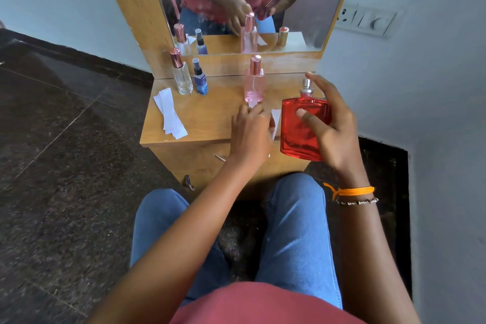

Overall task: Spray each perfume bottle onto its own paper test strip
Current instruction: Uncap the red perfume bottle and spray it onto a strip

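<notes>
Four perfume bottles and the paper strips, on the wooden vanity top.

You've got the red bottle (pixel 302 129), flat and rectangular with a bare silver nozzle, uncapped, upright in your right hand (pixel 331 123), raised over the right end. Pink bottle (pixel 254 84) stands capped rose-gold, centre-back, a strip lying just in front. Clear bottle (pixel 181 73), same cap, and small blue bottle (pixel 200 77) with dark sprayer stand upright, side by side, back left. Stack of white strips (pixel 169 113) lies fanned at left. Your left hand (pixel 252 131) pinches one strip (pixel 275 118) beside the red bottle.
</notes>
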`<control>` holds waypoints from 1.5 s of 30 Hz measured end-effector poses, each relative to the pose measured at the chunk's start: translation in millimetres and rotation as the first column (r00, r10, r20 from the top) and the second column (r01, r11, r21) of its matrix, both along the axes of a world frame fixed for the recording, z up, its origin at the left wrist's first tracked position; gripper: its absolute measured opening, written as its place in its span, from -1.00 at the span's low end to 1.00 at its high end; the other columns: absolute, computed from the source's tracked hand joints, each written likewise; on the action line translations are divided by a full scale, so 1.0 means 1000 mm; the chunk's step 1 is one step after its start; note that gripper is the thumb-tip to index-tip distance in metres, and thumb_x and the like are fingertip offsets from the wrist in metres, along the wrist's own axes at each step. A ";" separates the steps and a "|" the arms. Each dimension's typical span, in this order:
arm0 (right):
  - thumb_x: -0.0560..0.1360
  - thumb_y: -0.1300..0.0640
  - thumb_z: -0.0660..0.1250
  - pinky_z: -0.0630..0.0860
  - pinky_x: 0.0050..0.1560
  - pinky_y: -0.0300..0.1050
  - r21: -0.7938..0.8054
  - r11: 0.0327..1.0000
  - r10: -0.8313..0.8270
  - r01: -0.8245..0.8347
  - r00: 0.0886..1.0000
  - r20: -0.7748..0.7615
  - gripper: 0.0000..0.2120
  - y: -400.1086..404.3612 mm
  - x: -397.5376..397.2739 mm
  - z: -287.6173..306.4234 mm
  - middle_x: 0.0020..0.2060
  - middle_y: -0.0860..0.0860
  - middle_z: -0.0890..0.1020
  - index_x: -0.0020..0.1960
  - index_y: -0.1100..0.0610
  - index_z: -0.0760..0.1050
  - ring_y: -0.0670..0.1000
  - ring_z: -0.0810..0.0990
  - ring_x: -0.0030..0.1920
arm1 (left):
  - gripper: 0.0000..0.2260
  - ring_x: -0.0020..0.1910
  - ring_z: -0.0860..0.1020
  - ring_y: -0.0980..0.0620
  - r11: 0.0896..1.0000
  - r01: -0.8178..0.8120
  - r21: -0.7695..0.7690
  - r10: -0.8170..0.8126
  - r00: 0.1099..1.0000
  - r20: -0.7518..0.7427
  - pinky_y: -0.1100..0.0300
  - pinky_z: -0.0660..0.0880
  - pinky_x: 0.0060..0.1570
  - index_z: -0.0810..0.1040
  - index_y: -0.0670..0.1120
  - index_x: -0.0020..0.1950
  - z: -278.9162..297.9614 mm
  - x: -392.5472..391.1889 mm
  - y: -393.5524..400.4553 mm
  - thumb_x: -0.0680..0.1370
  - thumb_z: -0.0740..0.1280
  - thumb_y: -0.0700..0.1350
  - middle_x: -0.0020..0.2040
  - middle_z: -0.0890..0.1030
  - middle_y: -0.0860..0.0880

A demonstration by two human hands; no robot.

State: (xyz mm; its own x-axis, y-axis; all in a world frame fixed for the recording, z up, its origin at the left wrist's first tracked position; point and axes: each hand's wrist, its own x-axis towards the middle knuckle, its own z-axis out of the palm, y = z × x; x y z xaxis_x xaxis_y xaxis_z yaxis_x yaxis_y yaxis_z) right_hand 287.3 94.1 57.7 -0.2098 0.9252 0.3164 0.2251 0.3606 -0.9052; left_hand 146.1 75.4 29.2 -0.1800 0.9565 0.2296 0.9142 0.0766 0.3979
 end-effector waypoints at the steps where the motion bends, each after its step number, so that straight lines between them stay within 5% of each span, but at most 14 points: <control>1: 0.42 0.18 0.32 0.56 0.01 -0.04 -0.001 1.000 0.000 0.000 1.000 0.005 -0.48 0.000 0.000 0.000 -0.13 -0.21 0.59 0.34 -0.13 0.39 -0.03 0.54 -0.21 | -0.84 0.12 0.40 -0.13 0.999 -0.043 -0.018 0.044 0.999 0.021 0.06 0.30 0.03 0.55 -0.11 0.06 0.000 0.002 0.001 0.49 0.31 -0.18 0.13 0.54 -0.06; 5: 0.41 0.20 0.31 0.51 0.00 -0.11 -0.022 1.000 0.002 -0.002 1.000 -0.001 -0.48 -0.001 0.002 -0.001 -0.15 -0.18 0.58 0.34 -0.08 0.41 -0.10 0.51 -0.21 | -0.63 0.23 0.31 -0.18 0.980 -0.125 -0.152 0.137 0.988 0.075 -0.01 0.27 0.17 0.39 -0.10 0.32 -0.003 0.007 0.002 0.53 0.31 -0.12 0.30 0.37 -0.12; 13: 0.40 0.21 0.30 0.51 -0.02 -0.14 -0.040 0.999 0.012 -0.012 1.000 0.005 -0.48 -0.002 0.004 -0.003 -0.14 -0.15 0.58 0.34 -0.06 0.41 -0.10 0.51 -0.22 | -0.71 0.27 0.26 -0.18 0.968 -0.114 -0.223 0.152 0.975 0.161 -0.03 0.25 0.18 0.42 -0.07 0.25 0.000 0.009 0.008 0.53 0.28 -0.22 0.30 0.35 -0.11; 18: 0.40 0.20 0.31 0.54 0.05 0.02 -0.028 1.000 0.014 -0.014 1.000 0.020 -0.48 -0.003 0.003 -0.002 -0.09 -0.20 0.58 0.34 -0.07 0.41 0.12 0.55 -0.15 | -0.58 0.28 0.22 -0.19 0.969 -0.038 -0.245 0.063 0.994 0.093 -0.01 0.21 0.18 0.36 -0.01 0.35 0.002 0.007 0.012 0.53 0.23 -0.29 0.34 0.30 -0.11; 24: 0.40 0.19 0.31 0.56 0.00 0.08 -0.022 0.999 0.033 -0.033 0.999 0.010 -0.48 -0.004 0.003 -0.003 -0.12 -0.10 0.62 0.32 -0.13 0.41 0.17 0.53 -0.19 | -0.81 0.25 0.28 -0.16 0.979 -0.069 -0.192 0.098 0.985 0.142 0.04 0.18 0.11 0.43 -0.09 0.12 0.004 0.005 0.016 0.52 0.25 -0.24 0.22 0.45 -0.10; 28: 0.40 0.20 0.32 0.56 0.04 -0.04 -0.039 0.999 0.034 -0.035 0.999 -0.011 -0.47 -0.002 0.001 -0.007 -0.02 -0.32 0.60 0.33 -0.09 0.42 -0.09 0.57 -0.18 | -0.88 0.16 0.40 -0.15 0.993 -0.090 -0.078 0.108 0.959 0.262 0.06 0.16 0.00 0.50 -0.09 0.01 0.005 0.004 0.012 0.50 0.25 -0.23 -0.02 0.60 -0.09; 32: 0.41 0.24 0.33 0.52 0.18 0.26 -0.099 0.992 0.058 -0.072 0.989 -0.140 -0.50 -0.005 -0.004 -0.010 0.14 0.03 0.57 0.31 -0.06 0.43 -0.02 0.57 0.00 | -0.94 0.02 0.52 -0.09 0.998 -0.055 0.003 0.049 0.916 0.399 0.09 0.39 -0.05 0.58 -0.10 -0.11 0.013 -0.003 0.008 0.47 0.33 -0.22 -0.07 0.62 -0.04; 35: 0.42 0.21 0.37 0.52 0.18 0.31 -0.155 0.982 0.071 -0.111 0.968 -0.243 -0.52 -0.007 -0.006 -0.013 0.20 0.15 0.51 0.30 -0.06 0.45 0.04 0.53 0.04 | -0.93 -0.14 0.56 0.04 0.999 -0.029 -0.038 0.046 0.794 0.607 0.20 0.44 -0.13 0.56 -0.05 -0.16 0.022 -0.011 0.003 0.48 0.34 -0.21 -0.18 0.62 0.02; 38: 0.40 0.12 0.41 0.59 0.07 0.12 -0.210 0.958 0.110 -0.197 0.925 -0.364 -0.51 -0.009 -0.007 -0.015 0.17 0.12 0.51 0.31 -0.07 0.44 0.04 0.54 0.04 | -0.93 -0.14 0.58 0.05 0.997 -0.022 -0.071 0.068 0.659 0.749 0.17 0.49 -0.06 0.55 -0.02 -0.15 0.031 -0.021 -0.003 0.48 0.38 -0.19 -0.17 0.65 -0.01; 41: 0.41 0.10 0.38 0.59 -0.10 -0.18 -0.256 0.903 0.168 -0.344 0.832 -0.528 -0.53 -0.012 -0.011 -0.017 -0.03 -0.09 0.57 0.31 -0.07 0.42 -0.12 0.57 -0.12 | -0.84 -0.22 0.54 0.19 0.998 -0.058 -0.040 0.067 0.618 0.783 0.49 0.43 -0.23 0.48 0.03 -0.14 0.038 -0.032 -0.009 0.46 0.40 -0.21 -0.22 0.61 0.08; 45: 0.34 0.00 0.51 0.63 -0.13 -0.09 -0.303 0.805 0.198 -0.510 0.713 -0.673 -0.40 -0.018 -0.022 -0.019 0.01 0.04 0.49 0.33 -0.11 0.40 0.00 0.60 -0.09 | -0.79 -0.25 0.56 0.16 0.994 -0.109 -0.009 0.073 0.597 0.799 0.46 0.45 -0.23 0.43 -0.01 -0.17 0.043 -0.041 -0.016 0.43 0.43 -0.23 -0.24 0.61 0.02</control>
State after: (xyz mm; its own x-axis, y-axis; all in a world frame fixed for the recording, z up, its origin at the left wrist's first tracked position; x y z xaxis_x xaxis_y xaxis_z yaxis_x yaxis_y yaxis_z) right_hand 265.8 76.0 38.8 -0.4689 0.8801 0.0745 -0.4594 -0.1710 -0.8716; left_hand 105.2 59.8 71.9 -0.3947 0.9187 -0.0141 0.2211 0.1098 0.9690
